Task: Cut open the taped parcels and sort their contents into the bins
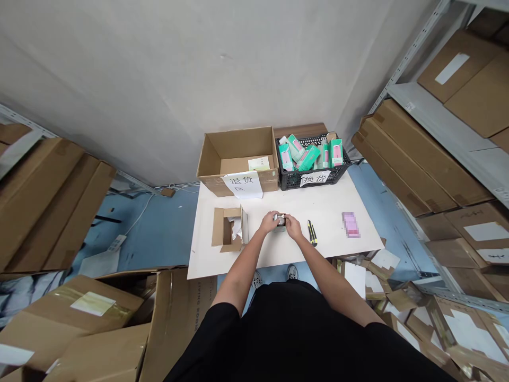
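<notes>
My left hand (269,222) and my right hand (293,227) are closed on either side of a small box (280,228) on the white table (254,260). The box's top appears open, with something greyish inside that is too small to name. My fingers partly cover its upper edge. To the left stands a small open cardboard box (218,227), its flaps spread and crumpled white paper inside. A yellow and black utility knife (312,233) lies just right of my right hand.
Behind my hands stand a large open carton (214,183) and a black plastic crate (288,182) holding several green-and-pink boxes. A blurred pink item (350,225) lies at the table's right. Cartons crowd both sides, some on metal shelves (457,111).
</notes>
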The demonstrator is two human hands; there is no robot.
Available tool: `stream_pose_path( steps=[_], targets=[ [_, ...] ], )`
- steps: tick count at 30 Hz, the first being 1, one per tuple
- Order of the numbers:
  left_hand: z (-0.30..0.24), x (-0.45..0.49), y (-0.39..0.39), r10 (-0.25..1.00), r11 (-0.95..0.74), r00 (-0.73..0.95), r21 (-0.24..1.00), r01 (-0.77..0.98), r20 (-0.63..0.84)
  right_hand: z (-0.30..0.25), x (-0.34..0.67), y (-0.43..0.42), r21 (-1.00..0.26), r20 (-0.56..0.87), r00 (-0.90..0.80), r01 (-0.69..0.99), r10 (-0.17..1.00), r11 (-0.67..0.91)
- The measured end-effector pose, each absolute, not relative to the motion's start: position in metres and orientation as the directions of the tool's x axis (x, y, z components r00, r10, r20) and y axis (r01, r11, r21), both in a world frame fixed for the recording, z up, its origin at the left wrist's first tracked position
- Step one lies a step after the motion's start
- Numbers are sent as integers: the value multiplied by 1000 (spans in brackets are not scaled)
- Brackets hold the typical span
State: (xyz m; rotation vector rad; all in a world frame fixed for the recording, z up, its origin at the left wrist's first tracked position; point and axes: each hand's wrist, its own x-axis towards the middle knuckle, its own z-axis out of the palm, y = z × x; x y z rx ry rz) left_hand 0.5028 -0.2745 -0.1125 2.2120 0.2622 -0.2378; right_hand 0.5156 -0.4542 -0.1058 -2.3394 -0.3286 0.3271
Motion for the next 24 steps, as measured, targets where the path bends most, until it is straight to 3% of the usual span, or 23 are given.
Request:
stream_pose_path(
  steps=[9, 14, 19, 24],
  targets=[
    [-121, 488, -262, -67, -529, 978, 838, 133, -198, -87, 530, -429, -442, -325, 909, 98, 261, -892],
    [-129, 481, -269, -6, -536, 969, 819, 205, -247, -70, 534, -411, -331, -368, 896, 125, 249, -935],
    [-124, 484, -269, 3, -589, 964, 779, 215, -264, -29, 535, -423, -367, -305, 901, 187, 308, -911],
    [-107, 486, -272, 5, -641, 951, 729, 240, -309, 66, 550, -448, -548, -202, 923, 169, 326, -819]
  ],
)
